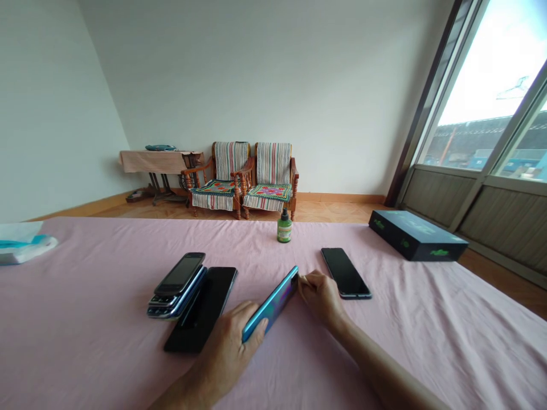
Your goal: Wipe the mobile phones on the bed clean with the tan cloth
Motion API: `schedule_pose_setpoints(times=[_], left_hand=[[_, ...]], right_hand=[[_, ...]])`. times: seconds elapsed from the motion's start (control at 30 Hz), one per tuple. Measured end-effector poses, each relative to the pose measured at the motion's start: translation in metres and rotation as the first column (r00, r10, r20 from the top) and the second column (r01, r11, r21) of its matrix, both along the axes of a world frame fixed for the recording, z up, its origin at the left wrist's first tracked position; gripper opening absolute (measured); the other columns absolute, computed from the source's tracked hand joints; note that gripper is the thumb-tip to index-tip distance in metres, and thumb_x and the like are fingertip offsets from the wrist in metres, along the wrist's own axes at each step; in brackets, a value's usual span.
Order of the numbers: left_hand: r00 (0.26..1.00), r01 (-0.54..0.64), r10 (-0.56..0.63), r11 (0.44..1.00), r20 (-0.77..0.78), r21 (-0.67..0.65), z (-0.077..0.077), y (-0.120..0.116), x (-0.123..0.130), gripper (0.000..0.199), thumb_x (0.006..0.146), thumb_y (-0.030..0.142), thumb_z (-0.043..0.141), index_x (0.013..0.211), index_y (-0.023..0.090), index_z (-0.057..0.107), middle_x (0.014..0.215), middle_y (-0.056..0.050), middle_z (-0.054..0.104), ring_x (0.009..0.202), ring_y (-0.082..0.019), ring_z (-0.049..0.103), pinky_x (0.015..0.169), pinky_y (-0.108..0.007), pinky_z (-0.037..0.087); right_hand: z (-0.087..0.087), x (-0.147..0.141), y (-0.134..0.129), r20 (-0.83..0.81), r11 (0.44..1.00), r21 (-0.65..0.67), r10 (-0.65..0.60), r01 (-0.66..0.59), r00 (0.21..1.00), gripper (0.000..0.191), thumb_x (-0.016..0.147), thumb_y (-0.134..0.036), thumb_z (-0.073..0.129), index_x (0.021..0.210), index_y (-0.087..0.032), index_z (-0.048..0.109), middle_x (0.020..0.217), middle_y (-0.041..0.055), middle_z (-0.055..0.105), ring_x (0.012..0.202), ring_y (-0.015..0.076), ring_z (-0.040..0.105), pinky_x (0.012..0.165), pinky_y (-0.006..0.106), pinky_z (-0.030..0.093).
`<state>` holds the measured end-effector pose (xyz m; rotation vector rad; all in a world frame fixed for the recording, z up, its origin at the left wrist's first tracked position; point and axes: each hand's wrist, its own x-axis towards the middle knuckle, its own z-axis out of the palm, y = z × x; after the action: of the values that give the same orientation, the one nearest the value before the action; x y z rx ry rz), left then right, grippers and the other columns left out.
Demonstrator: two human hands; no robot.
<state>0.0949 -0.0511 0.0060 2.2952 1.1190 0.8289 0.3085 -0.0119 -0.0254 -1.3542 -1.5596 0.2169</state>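
Note:
A shiny blue smartphone (273, 304) stands on its edge, tilted, above the pink cloth. My left hand (233, 336) grips its near end between thumb and fingers. At the phone's far end, by the dark camera area, my right hand (318, 293) is closed in a pinch; whatever is between its fingertips is too small to make out. Left of my left hand a large black phone or tablet (209, 302) lies flat. Several phones are stacked against it, with a grey-framed phone (182, 274) on top. Beyond my right hand another black smartphone (346, 273) lies screen up.
A green bottle with a black top (284, 229) stands near the far edge of the pink cloth (115, 245). At the right is a black box (419, 234), at the left a white and blue packet (25, 245). Two wooden chairs (273, 171) stand by the wall.

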Motion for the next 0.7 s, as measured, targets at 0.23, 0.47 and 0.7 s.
schedule_pose_setpoints(times=[0.23, 0.47, 0.7], left_hand=[[1.000, 0.020, -0.020, 1.000, -0.001, -0.021, 0.001, -0.001, 0.001, 0.022, 0.093, 0.027, 0.042, 0.082, 0.018, 0.059, 0.079, -0.003, 0.061, 0.074, -0.017, 0.060, 0.071, -0.026, 0.047], [1.000, 0.015, -0.015, 0.999, -0.003, -0.040, 0.000, 0.001, 0.000, 0.022, 0.093, 0.028, 0.042, 0.083, 0.018, 0.059, 0.079, -0.003, 0.061, 0.072, -0.018, 0.059, 0.068, -0.026, 0.045], [1.000, 0.002, -0.002, 1.000, 0.008, -0.028, -0.004, 0.002, -0.001, 0.021, 0.093, 0.029, 0.043, 0.081, 0.018, 0.057, 0.079, -0.003, 0.061, 0.073, -0.018, 0.059, 0.069, -0.026, 0.044]], right_hand=[[0.015, -0.012, -0.019, 0.011, 0.989, 0.132, 0.064, -0.065, 0.998, 0.023, 0.088, -0.018, 0.047, 0.084, -0.019, 0.070, 0.075, 0.0028, 0.057, 0.066, 0.0134, 0.054, 0.059, 0.022, 0.042], [0.013, -0.015, -0.017, 0.175, 0.980, 0.166, 0.078, -0.108, 0.981, 0.037, 0.082, -0.006, 0.043, 0.110, -0.016, 0.066, 0.088, 0.0068, 0.057, 0.079, 0.0164, 0.057, 0.073, 0.026, 0.045], [-0.008, 0.003, 0.004, 0.157, 0.999, -0.043, -0.017, 0.024, 0.987, 0.028, 0.071, -0.003, 0.050, 0.048, -0.017, 0.054, 0.056, -0.0023, 0.047, 0.051, 0.0095, 0.046, 0.050, 0.021, 0.031]])
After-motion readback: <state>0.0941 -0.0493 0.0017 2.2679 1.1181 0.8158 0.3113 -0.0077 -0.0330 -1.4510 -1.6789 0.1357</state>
